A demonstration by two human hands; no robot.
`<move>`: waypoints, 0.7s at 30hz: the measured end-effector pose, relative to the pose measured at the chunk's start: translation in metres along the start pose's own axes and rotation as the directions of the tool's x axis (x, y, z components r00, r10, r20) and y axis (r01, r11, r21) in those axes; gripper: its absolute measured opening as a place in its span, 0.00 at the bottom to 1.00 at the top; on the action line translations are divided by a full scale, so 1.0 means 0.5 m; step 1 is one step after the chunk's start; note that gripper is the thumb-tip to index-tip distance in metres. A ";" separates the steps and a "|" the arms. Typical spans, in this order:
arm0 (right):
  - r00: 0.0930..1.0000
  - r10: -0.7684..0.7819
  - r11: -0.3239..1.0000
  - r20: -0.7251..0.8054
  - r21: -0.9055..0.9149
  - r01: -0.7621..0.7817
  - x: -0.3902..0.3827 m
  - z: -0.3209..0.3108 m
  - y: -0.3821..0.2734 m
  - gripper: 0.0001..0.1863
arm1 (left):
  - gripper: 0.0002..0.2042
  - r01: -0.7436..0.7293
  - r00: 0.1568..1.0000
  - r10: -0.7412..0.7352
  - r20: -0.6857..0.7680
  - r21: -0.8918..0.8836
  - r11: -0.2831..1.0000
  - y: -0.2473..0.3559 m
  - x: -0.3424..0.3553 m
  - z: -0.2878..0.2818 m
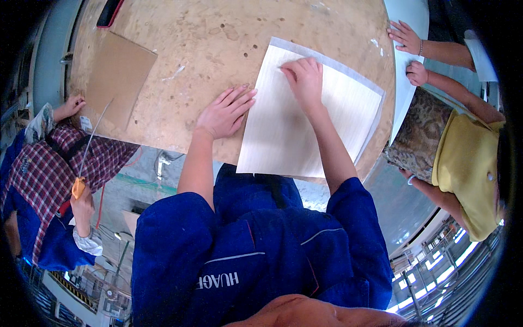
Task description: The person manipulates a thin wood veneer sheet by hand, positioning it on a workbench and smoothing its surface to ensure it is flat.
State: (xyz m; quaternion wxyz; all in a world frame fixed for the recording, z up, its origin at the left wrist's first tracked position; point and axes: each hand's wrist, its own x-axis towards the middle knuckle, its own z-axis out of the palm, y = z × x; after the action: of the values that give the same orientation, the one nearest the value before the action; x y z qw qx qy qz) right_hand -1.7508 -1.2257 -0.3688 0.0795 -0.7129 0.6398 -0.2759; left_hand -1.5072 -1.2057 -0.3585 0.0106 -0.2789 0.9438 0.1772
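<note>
A pale sheet with a fine wood grain (278, 133) lies at an angle before me, its near edge reaching past the wooden tabletop (201, 54). Beneath it, a bluish-white layer (348, 70) shows along the far and right sides. My left hand (223, 113) rests flat on the tabletop, fingers stretched out, with the fingertips at the sheet's left edge. Over the sheet's upper part, my right hand (304, 79) is closed in a pinch, fingertips pointing left. Whatever may be between those fingers is too small to make out.
At left, a brown board (122, 71) lies near another person, whose hand holds a thin blade with an orange handle (79, 188). A dark, red-edged flat object (109, 13) sits at the far left. Rightward, another person's hands (406, 37) touch a pale blue-white sheet (406, 90).
</note>
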 end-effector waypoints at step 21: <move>1.000 -0.005 0.996 -0.020 -0.085 0.003 0.009 0.001 0.001 0.04 | 0.24 -0.010 1.000 0.010 0.004 -0.004 1.000 0.003 0.002 0.000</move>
State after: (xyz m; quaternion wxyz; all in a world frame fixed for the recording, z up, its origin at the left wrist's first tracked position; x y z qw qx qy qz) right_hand -1.7511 -1.2303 -0.3682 0.0422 -0.7142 0.6501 -0.2558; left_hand -1.5087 -1.2051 -0.3582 0.0114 -0.2740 0.9448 0.1795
